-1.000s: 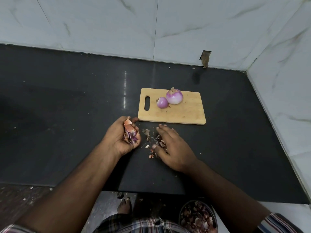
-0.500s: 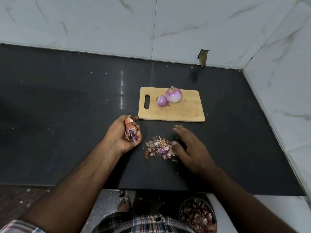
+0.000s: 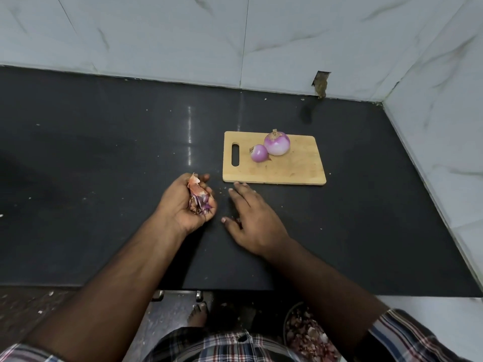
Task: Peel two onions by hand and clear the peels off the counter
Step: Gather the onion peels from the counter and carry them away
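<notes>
Here, crumpled purple-orange peels [image 3: 198,198] bunched in left hand [image 3: 185,202].

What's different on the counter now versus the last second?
The right hand swung out to the right, baring a small pile of peel scraps, then swept back left and now lies flat over that spot with fingers straight; the pile is hidden. The left hand kept its grip on the peels. Both onions and the board stayed put.
</notes>
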`<state>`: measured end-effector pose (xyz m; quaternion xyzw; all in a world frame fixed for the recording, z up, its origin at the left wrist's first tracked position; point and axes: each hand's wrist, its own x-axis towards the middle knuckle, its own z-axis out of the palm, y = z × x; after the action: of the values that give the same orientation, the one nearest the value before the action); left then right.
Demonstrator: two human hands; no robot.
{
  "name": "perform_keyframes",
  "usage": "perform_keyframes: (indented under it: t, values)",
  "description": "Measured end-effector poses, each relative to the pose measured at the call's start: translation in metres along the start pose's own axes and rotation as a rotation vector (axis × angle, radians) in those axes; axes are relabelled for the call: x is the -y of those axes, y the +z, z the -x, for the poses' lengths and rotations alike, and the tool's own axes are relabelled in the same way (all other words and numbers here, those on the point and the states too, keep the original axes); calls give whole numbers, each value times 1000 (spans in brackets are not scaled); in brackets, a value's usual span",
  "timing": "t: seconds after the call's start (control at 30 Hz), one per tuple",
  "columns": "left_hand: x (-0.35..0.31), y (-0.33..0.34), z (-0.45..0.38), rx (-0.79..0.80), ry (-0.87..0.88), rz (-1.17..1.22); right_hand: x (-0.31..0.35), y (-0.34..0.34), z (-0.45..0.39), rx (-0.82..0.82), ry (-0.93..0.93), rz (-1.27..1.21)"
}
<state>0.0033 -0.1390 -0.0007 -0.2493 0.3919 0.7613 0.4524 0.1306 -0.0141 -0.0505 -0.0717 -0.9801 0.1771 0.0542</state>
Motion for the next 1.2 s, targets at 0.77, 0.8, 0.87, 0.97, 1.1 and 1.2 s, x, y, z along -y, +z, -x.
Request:
perform_keyframes:
  t: [0.77, 0.8, 0.87, 0.97, 1.1, 1.2]
  values:
    - [2, 1, 0, -2, 4, 5, -10, -19, -10, 214, -160, -50]
    - [2, 1, 0, 1, 5, 6, -8, -17, -15, 221, -182, -36]
    - [3, 0, 0, 0, 7, 6, -11, -20, -14, 236, -217, -15]
    - [4, -2, 2, -12, 1, 11, -23, -32, 7, 205, -260, -70]
    - [8, -3, 2, -40, -5, 15, -38, -46, 2, 74, -164, -132]
    - [10, -1, 2, -43, 1, 13, -40, -43, -10, 118, -96, -131]
